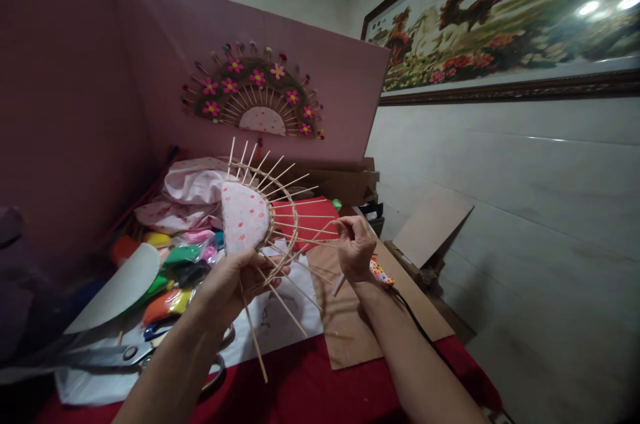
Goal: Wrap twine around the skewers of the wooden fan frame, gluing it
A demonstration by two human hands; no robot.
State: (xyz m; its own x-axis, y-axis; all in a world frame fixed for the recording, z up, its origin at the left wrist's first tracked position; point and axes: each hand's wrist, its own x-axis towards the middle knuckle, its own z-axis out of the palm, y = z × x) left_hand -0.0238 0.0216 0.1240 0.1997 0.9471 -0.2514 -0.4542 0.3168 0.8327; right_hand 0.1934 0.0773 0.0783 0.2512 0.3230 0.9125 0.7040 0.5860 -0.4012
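My left hand (257, 271) is closed around the lower edge of a fan frame (245, 214), tilted so its straight side faces left. Its half-round center is covered in white cloth with pink-red spots. Thin wooden sticks (283, 174) radiate from the curved side, and a twisted twine ring (296, 214) weaves across them. To the right, my right hand (356, 247) pinches a thin strand of twine that runs back to the ring near the lower sticks. The fingertips of the right hand partly hide the strand's end.
A finished flowered fan (257, 91) hangs on the pink board. Large scissors (115, 354), bagged colored clay (185, 254) and spotted cloth (195, 187) lie left. Brown cardboard (345, 344) lies under my right arm, beside a patterned glue-gun-like tool (381, 272) with a black cord.
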